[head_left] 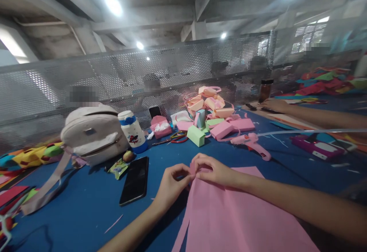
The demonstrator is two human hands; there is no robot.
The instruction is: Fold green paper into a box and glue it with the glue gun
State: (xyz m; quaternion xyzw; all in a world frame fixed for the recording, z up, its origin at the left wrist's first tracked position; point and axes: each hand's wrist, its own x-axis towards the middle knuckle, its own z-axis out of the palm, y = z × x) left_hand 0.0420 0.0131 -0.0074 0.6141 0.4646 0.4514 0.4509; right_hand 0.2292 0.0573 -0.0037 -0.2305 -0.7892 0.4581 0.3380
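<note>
A large pink sheet (243,210), which looks like craft paper, lies on the blue table, with a narrow pink strip (182,227) along its left side. At the sheet's upper left corner, my left hand (170,185) pinches the pink material between thumb and fingers. My right hand (215,172) is closed on the same spot, fingertips touching or nearly touching those of the left. A small pink piece stands up between the fingers; whether it belongs to the sheet or the strip, I cannot tell. My right forearm lies across the sheet.
Ahead are a pink glue gun (252,144), scissors (174,137), a green paper box (196,135) and piled paper pieces (210,103). A phone (134,181), bottle (133,131) and backpack (94,133) stand left. Another person's arm (312,114) reaches in at right.
</note>
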